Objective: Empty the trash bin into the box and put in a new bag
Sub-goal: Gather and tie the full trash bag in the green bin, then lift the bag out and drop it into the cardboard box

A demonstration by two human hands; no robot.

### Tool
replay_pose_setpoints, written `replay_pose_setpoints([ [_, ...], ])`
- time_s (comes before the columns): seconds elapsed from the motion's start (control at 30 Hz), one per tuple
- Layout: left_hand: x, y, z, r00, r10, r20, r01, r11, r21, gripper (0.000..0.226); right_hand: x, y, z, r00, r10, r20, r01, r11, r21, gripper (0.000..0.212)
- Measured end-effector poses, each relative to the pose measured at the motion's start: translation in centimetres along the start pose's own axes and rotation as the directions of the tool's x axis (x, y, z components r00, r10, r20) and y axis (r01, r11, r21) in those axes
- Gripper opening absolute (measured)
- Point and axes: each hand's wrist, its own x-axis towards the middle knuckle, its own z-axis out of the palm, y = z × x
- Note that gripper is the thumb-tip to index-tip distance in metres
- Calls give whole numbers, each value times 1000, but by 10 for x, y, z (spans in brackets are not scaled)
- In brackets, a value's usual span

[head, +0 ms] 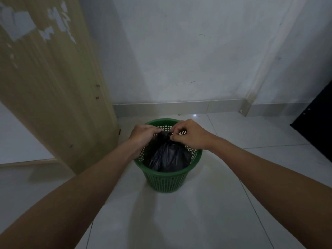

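Observation:
A green plastic mesh trash bin point(166, 180) stands upright on the pale tiled floor in the middle of the view. Inside it sits a full black trash bag point(168, 158), gathered to a bunched neck at the top. My left hand point(143, 134) grips that neck from the left. My right hand point(188, 134) pinches the same neck from the right with its fingertips. Both hands hover over the bin's far rim and touch each other's side of the knot. No box shows in the view.
A worn wooden door point(53, 90) stands open close to the bin's left. White walls meet at a corner point(246, 105) behind the bin. A black object point(316, 123) juts in at the right edge. Tiled floor point(179, 221) spreads toward me.

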Motion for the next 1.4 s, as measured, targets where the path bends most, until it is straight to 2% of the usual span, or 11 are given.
replay_pose_setpoints([
  [0.07, 4, -9, 2, 987, 145, -68, -123, 958, 260, 17, 1, 1, 0, 999, 22, 31, -19, 997, -77, 14],
  [0.17, 0, -13, 7, 944, 329, -28, -255, 781, 571, 17, 2, 1, 3, 998, 33, 61, -21, 983, -180, 13],
  [0.27, -5, -10, 8, 943, 331, 20, -285, 778, 560, 17, -2, -5, 9, 1000, 21, 7, -20, 991, -136, 14],
  [0.4, -7, -9, 9, 950, 313, 4, -273, 823, 498, 10, -2, -7, 23, 985, -38, 169, 94, 937, -335, 86],
  [0.47, -7, -8, 10, 974, 225, -22, -198, 897, 396, 16, 0, -2, 35, 976, -15, 218, 110, 898, -427, 103],
  [0.57, -4, -8, 8, 972, 227, -53, -191, 905, 380, 23, 3, 0, 50, 987, -40, 155, 107, 884, -456, 92],
  [0.8, -3, -11, 2, 977, 212, -11, -190, 896, 403, 20, 7, 0, 56, 988, -34, 151, 99, 891, -443, 32],
  [0.93, 4, -7, -2, 973, 212, -94, -170, 928, 332, 8, 6, -6, 54, 989, -65, 132, 117, 888, -445, 40],
  [1.1, 3, -10, -4, 969, 212, -124, -170, 945, 281, 12, 9, -8, 49, 988, -121, 95, 150, 894, -423, 41],
  [1.27, -1, -8, -3, 964, 218, -151, -187, 963, 196, 10, 8, -12, 25, 981, -173, -91, 137, 940, -314, 43],
  [1.4, -24, 18, -6, 976, 145, -162, -140, 989, 42, 24, 1, -33, 1, 969, -157, -190, 111, 967, -231, 31],
])
